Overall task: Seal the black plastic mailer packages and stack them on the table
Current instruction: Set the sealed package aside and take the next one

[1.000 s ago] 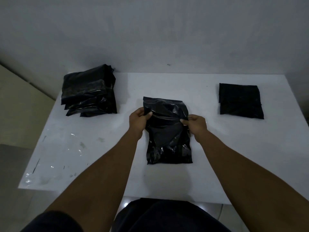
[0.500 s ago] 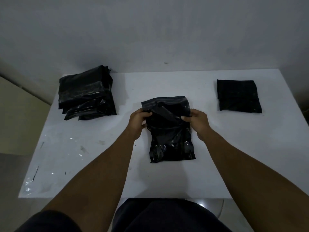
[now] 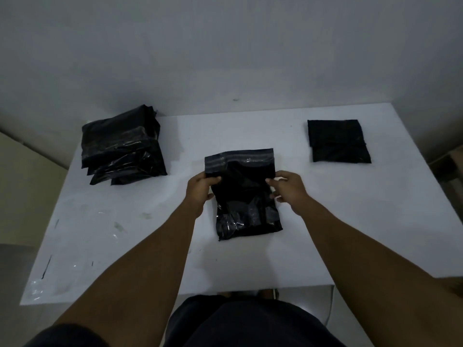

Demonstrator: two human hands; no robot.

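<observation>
Where the two forearms end above the near half of the desk (image 3: 350,234), the left hand (image 3: 200,190) and right hand (image 3: 289,194) each pinch a side edge of one black plastic mailer (image 3: 246,204), fingers curled round the film just below its mouth. The mailer lies lengthwise at mid-desk, its closed bottom toward the person. Its flap (image 3: 239,159) stands open on the far side, with a paler grey adhesive strip facing up, so the seal is judged not yet made.

Handling (inferred): the glossy, creased film looks thin, soft and slippery. The package should be light and limp, sagging if lifted by one corner. The side edges near the mouth, as held now, give the best control for folding the flap down. Pressing flat along the strip should follow.

Contents: the body bulges unevenly, which suggests a soft filling, but the opaque film hides what it is.

Farther back on the person's left sits a stack of black mailers (image 3: 122,149), several deep and slightly fanned, probably finished ones. Well apart on the far right lies a flat, matte pile of dark folded items (image 3: 338,141). Whether these are cloth or empty bags cannot be told.
</observation>
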